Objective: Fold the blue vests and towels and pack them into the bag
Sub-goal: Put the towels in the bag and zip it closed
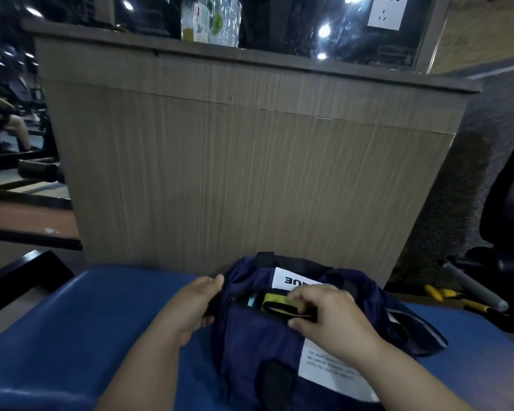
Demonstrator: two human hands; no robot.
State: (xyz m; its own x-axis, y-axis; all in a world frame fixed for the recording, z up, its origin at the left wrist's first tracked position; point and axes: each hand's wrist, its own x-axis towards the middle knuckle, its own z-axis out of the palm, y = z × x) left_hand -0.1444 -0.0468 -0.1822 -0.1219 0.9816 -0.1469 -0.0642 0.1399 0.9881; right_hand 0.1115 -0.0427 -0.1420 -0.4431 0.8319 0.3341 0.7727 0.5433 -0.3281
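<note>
Navy bag (250, 336), white-labelled, lying on a blue bench (72, 336) before a wooden cabinet (250, 173); left hand (196, 307) grips its left edge, right hand (330, 315) pinches a black-and-yellow strap (275, 301) at its top.

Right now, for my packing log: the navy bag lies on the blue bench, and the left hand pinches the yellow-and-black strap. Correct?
Wrong hand. The head view shows the right hand pinching the yellow-and-black strap at the opening of the navy bag; the left hand grips the bag's edge. The bag does lie on the blue bench.
</note>
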